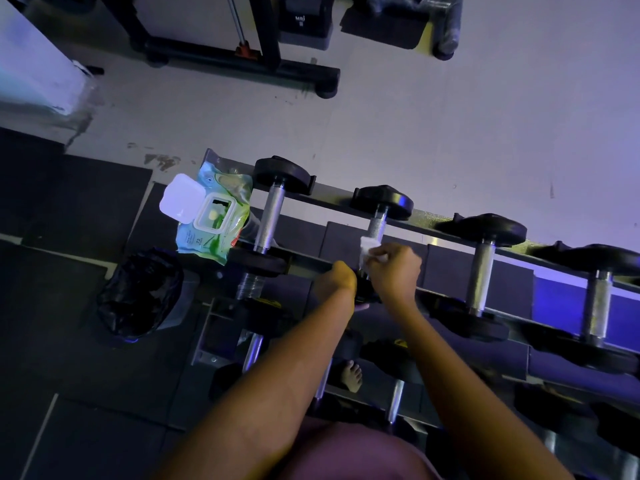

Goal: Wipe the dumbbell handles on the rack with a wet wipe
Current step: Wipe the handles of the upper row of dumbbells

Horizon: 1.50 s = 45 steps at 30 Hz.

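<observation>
Several black dumbbells with knurled steel handles lie across the top tier of the rack (pixel 429 216). My right hand (pixel 394 268) presses a white wet wipe (pixel 367 249) around the near part of the second dumbbell's handle (pixel 377 223). My left hand (pixel 336 282) grips that dumbbell's near black head (pixel 365 289), which is mostly hidden behind both hands. The first dumbbell (pixel 272 216) lies to the left, the third dumbbell (pixel 483 271) and the fourth dumbbell (pixel 597 303) to the right.
A green pack of wet wipes (pixel 211 220) with its white lid flipped open rests on the rack's left end. A bin lined with a black bag (pixel 142 296) stands on the floor mat left of the rack. Lower tiers hold more dumbbells. A black machine frame (pixel 242 60) stands beyond.
</observation>
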{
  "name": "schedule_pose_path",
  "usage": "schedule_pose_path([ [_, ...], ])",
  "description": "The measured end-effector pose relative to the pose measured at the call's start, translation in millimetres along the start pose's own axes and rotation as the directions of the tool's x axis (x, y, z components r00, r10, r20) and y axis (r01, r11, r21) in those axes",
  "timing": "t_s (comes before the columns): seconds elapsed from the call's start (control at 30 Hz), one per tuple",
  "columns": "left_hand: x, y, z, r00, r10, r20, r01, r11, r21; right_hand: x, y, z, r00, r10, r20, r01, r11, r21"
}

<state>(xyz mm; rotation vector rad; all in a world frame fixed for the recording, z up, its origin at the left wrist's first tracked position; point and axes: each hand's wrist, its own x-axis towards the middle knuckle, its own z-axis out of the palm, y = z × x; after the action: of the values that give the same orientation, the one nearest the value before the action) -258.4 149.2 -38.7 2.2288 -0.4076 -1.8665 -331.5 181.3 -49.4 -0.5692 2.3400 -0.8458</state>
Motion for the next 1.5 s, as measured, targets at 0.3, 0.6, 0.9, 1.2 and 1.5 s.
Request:
schedule_pose_path([
  [0.3, -2.5, -2.6, -1.9, 1.0, -0.004, 0.009, 0.005, 1.0, -0.005, 10.7, -15.1, 4.7, 0.986, -0.137, -0.094, 0.131, 0.989, -0.062],
  [0.6, -8.7, -4.4, -1.2, 1.0, 0.029, 0.005, -0.03, 0.999, 0.018, 22.6, -17.7, -4.1, 0.998, 0.019, -0.056, -0.017, 0.999, 0.032],
  [0.9, -10.4, -5.7, 0.8, 0.993, 0.092, -0.075, -0.086, 0.994, 0.07, -19.5, 12.6, 2.5, 1.0, 0.013, -0.02, -0.01, 0.993, 0.115],
  [1.2, -3.8, -7.3, 0.2, 0.997, 0.065, -0.045, -0.063, 0.997, 0.048, -16.1, 15.6, 9.7, 0.993, -0.108, -0.042, 0.106, 0.994, -0.035],
  [1.5, -8.1, -7.5, -5.7, 0.998, 0.058, 0.02, -0.058, 0.998, 0.029, -16.0, 12.4, 5.0, 0.991, -0.134, -0.002, 0.134, 0.989, -0.065],
])
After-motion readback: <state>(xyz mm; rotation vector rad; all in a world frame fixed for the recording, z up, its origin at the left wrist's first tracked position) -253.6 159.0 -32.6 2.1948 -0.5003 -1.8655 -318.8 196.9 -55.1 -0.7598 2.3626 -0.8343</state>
